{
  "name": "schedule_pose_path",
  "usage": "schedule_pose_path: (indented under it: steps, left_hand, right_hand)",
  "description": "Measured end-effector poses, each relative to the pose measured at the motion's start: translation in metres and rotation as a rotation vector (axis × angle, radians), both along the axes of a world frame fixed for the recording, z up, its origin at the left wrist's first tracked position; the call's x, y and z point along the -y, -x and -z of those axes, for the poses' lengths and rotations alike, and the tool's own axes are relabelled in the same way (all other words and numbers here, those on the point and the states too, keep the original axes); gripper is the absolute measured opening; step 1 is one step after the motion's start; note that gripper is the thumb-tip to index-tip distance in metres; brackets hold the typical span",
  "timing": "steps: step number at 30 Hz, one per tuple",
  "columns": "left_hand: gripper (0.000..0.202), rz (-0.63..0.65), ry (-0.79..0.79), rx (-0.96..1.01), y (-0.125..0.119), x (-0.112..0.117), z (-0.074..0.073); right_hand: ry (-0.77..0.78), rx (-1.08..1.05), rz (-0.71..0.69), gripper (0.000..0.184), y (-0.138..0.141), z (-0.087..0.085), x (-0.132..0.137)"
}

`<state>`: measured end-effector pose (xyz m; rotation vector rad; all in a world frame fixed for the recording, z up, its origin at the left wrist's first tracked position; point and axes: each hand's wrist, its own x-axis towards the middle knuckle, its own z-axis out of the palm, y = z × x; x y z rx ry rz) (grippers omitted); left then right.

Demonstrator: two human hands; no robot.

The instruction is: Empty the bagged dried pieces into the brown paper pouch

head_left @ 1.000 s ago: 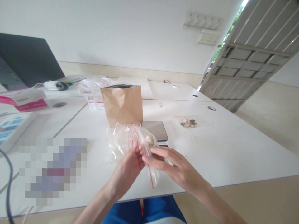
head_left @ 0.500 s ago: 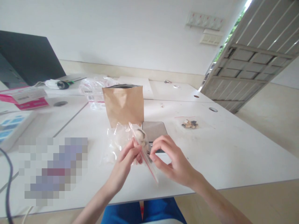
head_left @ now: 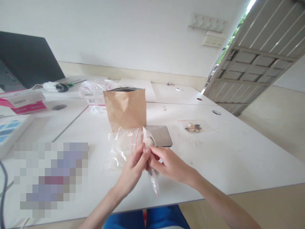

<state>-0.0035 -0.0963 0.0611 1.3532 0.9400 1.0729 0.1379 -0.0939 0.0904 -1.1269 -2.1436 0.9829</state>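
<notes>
Between my two hands is a small clear zip bag [head_left: 154, 183] with a red seal line and pale and dark pieces inside. My left hand [head_left: 135, 165] is closed, its thumb and fingers pinching the bag's edge. My right hand [head_left: 168, 162] is closed on the same bag, fingertips touching those of my left. Just behind my hands lies a flat scale [head_left: 160, 135] with a metal top, partly hidden by them. Left of it are clear plastic bags [head_left: 119, 144] with red seal lines. Behind these, a brown paper pouch [head_left: 126, 108] stands upright with its mouth open.
A filled clear bag [head_left: 194, 128] of brown and dark pieces lies to the right. Pink-and-white boxes [head_left: 27, 101], a monitor [head_left: 30, 60], a white device [head_left: 53, 86] and a plastic-wrapped pack [head_left: 95, 92] are at the left. A blurred-out item [head_left: 56, 178] lies front left.
My right hand has moved left and taken hold of the zip bag beside my left hand. The bag has turned more upright, and the view has shifted slightly.
</notes>
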Motion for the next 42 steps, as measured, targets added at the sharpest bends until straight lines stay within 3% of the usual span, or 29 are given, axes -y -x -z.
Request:
schedule_pose_path:
  steps: [2, 4, 6, 8, 12, 15, 18, 20, 23, 27, 30, 32, 36, 39, 42]
  left_hand:
    - [0.031, 0.029, -0.024, -0.051, 0.005, -0.004, 0.002]
    - [0.028, -0.020, -0.077, -0.101, 0.015, -0.010, 0.002]
    - [0.030, -0.238, -0.146, -0.109, 0.027, -0.014, -0.002]
    - [0.032, -0.256, -0.181, -0.167, 0.036, -0.016, -0.008]
    - [0.038, -0.178, -0.137, -0.071, 0.038, -0.023, -0.013]
    - [0.039, -0.234, -0.016, 0.199, 0.038, -0.038, -0.007]
    - [0.028, -0.265, 0.147, 0.422, 0.037, -0.052, 0.003]
    - [0.025, -0.188, 0.276, 0.534, 0.034, -0.055, 0.007]
    - [0.043, 0.025, 0.424, 0.676, 0.026, -0.049, 0.007]
    - [0.062, 0.119, 0.448, 0.722, 0.022, -0.041, 0.001]
    - [0.050, 0.009, 0.350, 0.663, 0.022, -0.047, 0.000]
    - [0.045, -0.083, 0.272, 0.625, 0.020, -0.054, 0.002]
    - [0.047, -0.221, 0.155, 0.596, 0.013, -0.068, 0.012]
    - [0.039, -0.389, 0.062, 0.660, 0.007, -0.076, 0.021]
    - [0.032, -0.510, 0.080, 0.725, 0.000, -0.081, 0.030]
  right_hand:
    - [-0.057, 0.008, 0.050, 0.018, -0.005, 0.002, -0.004]
    - [-0.163, -0.064, 0.183, 0.022, -0.016, 0.002, -0.010]
    - [-0.244, -0.177, 0.357, 0.025, -0.029, 0.000, -0.015]
    - [-0.219, -0.239, 0.404, 0.027, -0.039, -0.003, -0.017]
    - [-0.178, -0.335, 0.286, 0.032, -0.039, -0.012, -0.017]
    - [-0.265, -0.391, 0.232, 0.035, -0.033, -0.022, -0.019]
    - [-0.214, -0.482, 0.135, 0.033, -0.027, -0.031, -0.025]
    - [-0.171, -0.535, 0.089, 0.033, -0.023, -0.034, -0.032]
    - [-0.159, -0.550, 0.104, 0.035, -0.015, -0.028, -0.049]
    - [-0.165, -0.431, 0.180, 0.039, -0.014, -0.018, -0.071]
    - [-0.268, -0.220, 0.299, 0.038, -0.018, -0.021, -0.080]
    - [-0.381, -0.175, 0.376, 0.029, -0.018, -0.028, -0.082]
    - [-0.376, -0.162, 0.160, 0.006, -0.001, -0.044, -0.081]
    - [-0.318, -0.027, 0.121, 0.016, 0.015, -0.056, -0.075]
    - [-0.252, 0.141, 0.111, 0.019, 0.027, -0.064, -0.071]
